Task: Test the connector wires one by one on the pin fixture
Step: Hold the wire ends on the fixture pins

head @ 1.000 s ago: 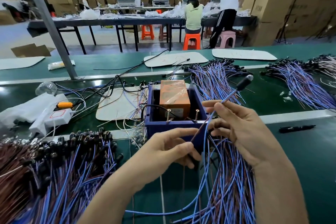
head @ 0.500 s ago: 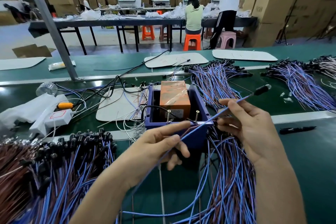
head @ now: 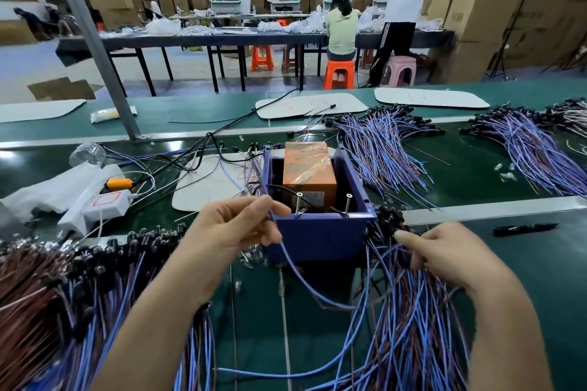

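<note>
**One blue wire pinched in my left hand at the fixture box**

My left hand [head: 235, 232] pinched one blue wire [head: 287, 259] between thumb and forefinger, just at the near left corner of the blue fixture box [head: 317, 235]. The wire hung from my fingers and looped down over the green belt [head: 524, 279] toward the lower middle of the frame. My right hand [head: 444, 259] lay on the lower-right wire pile [head: 409, 336]. Its forefinger stretched toward the box's near right corner and the other fingers curled among the strands. I could not tell whether they had closed on one.

The box was open-topped and held one orange block [head: 309, 168] wrapped in clear tape. Two pins stood upright at its near rim, the left pin [head: 298, 204] and the right pin [head: 348, 205].

I counted four wire piles: the one under my right hand, the lower-left pile [head: 63, 295], the centre-right pile [head: 381, 146] beyond the box, and the right-edge pile [head: 527, 149]. One black pen [head: 524, 227] lay right of my right hand. One white power strip [head: 98, 208] with one orange plug [head: 119, 182] sat at middle left.
</note>
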`<state>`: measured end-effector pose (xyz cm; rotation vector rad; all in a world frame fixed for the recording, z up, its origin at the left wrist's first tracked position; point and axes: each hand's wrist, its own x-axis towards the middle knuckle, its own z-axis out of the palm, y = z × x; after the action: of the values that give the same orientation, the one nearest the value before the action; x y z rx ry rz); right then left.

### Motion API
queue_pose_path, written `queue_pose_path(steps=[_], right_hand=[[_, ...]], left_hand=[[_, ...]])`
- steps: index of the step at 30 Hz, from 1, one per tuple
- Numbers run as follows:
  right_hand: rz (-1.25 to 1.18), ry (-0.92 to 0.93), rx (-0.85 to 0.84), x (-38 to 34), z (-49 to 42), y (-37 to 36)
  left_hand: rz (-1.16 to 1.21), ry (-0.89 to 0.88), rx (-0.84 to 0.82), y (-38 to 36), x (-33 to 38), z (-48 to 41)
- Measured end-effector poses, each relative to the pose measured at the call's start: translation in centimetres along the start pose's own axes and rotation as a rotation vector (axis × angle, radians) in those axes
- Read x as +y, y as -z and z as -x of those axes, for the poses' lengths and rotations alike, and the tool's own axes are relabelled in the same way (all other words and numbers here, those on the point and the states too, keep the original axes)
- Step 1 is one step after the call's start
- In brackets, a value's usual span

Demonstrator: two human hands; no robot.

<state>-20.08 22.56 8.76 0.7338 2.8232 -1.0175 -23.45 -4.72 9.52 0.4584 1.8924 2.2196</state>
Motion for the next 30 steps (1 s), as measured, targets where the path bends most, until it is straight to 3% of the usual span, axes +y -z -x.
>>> queue_pose_path(steps=[2, 4, 8, 18, 25, 30], right_hand=[[-0.138, 0.17, 0.11, -2.2, 1.4, -0.3], [-0.38, 0.367, 0.068, -4.9, 3.4, -1.5], [-0.344, 0.561, 0.02, -7.3, 4.1, -4.6], [-0.592, 0.383, -0.043, -4.9, 1.0, -4.2], [-0.428, 0.171, -0.073, -2.8, -1.0, -4.0], [-0.407, 0.15, -0.083, -2.6, -1.4, -4.3]], left_hand=[[-0.113, 0.021, 0.005, -1.3, -0.7, -0.1], [-0.174, 0.05, -0.039, -2.5, -1.4, -0.1], [-0.164, 0.078, -0.09, -3.6, -2.2, -0.2], [-0.274, 0.121, 0.012, -4.0, -4.3, -0.9], [-0.262, 0.137, 0.126, -3.2, -5.1, -1.5], [-0.314, 0.144, 0.13, -2.9, -5.6, -1.7]])
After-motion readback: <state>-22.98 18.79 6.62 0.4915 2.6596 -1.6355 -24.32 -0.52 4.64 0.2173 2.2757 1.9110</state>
